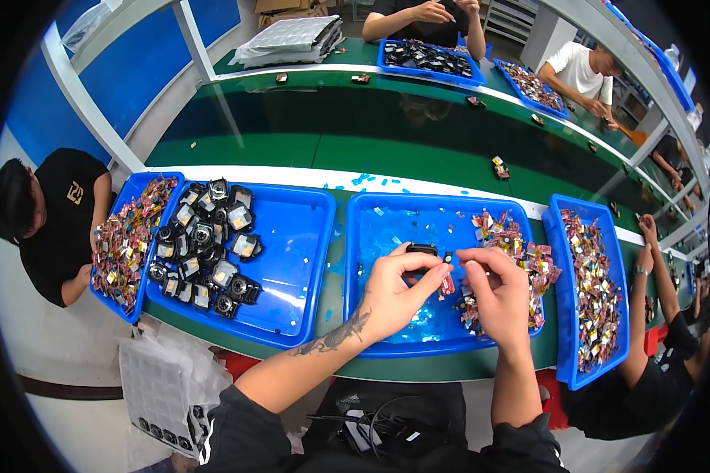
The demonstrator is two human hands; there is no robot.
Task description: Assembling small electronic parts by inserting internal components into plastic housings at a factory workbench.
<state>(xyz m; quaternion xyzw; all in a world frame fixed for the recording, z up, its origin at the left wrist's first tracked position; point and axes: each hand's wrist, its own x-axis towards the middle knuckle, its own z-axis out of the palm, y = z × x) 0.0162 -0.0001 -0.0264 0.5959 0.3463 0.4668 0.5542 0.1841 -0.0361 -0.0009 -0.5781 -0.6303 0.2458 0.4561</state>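
Over the middle blue tray (353, 315), my left hand (402, 292) is closed around a small black watch-like casing (422, 249). A little red circuit board (447, 284) with a light part shows just past my left fingertips; whether it is attached to the casing I cannot tell. My right hand (497, 292) is beside it with thumb and fingers drawn together, and a tiny dark piece (448, 257) shows at the fingertips. What exactly they grip is too small to name. A heap of small red boards (540, 264) lies in the tray's right side, partly behind my right hand.
To the left, a blue tray (296, 260) holds many black casings (201, 236). Narrow trays of red boards (130, 244) (596, 307) stand at both ends. A green conveyor belt (331, 118) carries scattered parts beyond. Co-workers sit around; wrapped plastic trays (166, 386) stand below left.
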